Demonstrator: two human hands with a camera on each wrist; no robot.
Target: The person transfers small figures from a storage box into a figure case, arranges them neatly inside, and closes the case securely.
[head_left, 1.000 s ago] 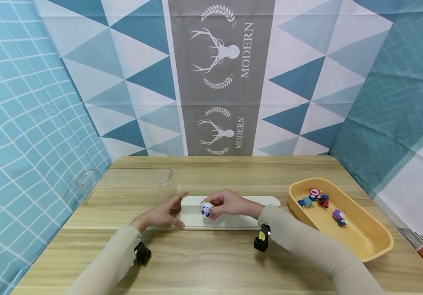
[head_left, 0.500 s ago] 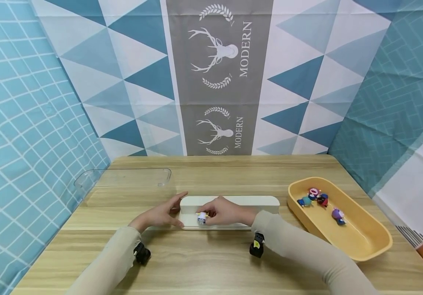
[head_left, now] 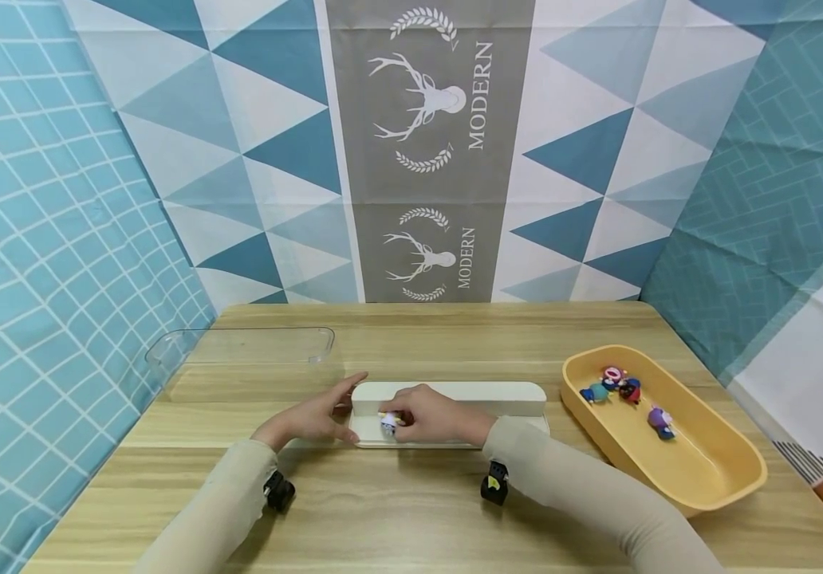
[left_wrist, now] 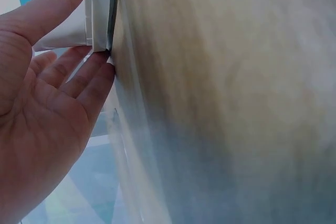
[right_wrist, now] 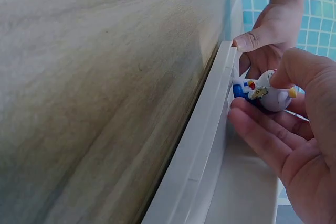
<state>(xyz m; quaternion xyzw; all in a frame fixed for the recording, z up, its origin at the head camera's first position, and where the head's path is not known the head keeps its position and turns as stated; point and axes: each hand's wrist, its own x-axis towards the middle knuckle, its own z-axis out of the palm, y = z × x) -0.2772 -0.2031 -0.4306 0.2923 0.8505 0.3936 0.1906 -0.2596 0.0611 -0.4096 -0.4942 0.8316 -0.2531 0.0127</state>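
A small toy figurine (head_left: 387,423) with a white head and blue-and-white body is pinched between the thumb and fingers of my right hand (head_left: 431,416). It is upright, low over the left part of a long white display stand (head_left: 486,391); its blue lower end (right_wrist: 238,91) is at the stand's ledge in the right wrist view. At the stand's left end my left hand (head_left: 311,416) holds on, thumb (left_wrist: 55,6) on one side and fingers (left_wrist: 86,80) against the other. My right hand hides part of the stand's middle.
A yellow tray (head_left: 723,502) stands at the right with several figurines in it, among them a purple one (head_left: 659,421) apart from the rest. A clear plastic cover (head_left: 239,375) lies at the back left. The wooden table (head_left: 411,518) reaches the fabric-covered walls.
My right hand has brought the figurine down and slightly left onto the left part of the stand, tilting its head toward the camera. The left hand has stayed at the stand's end.
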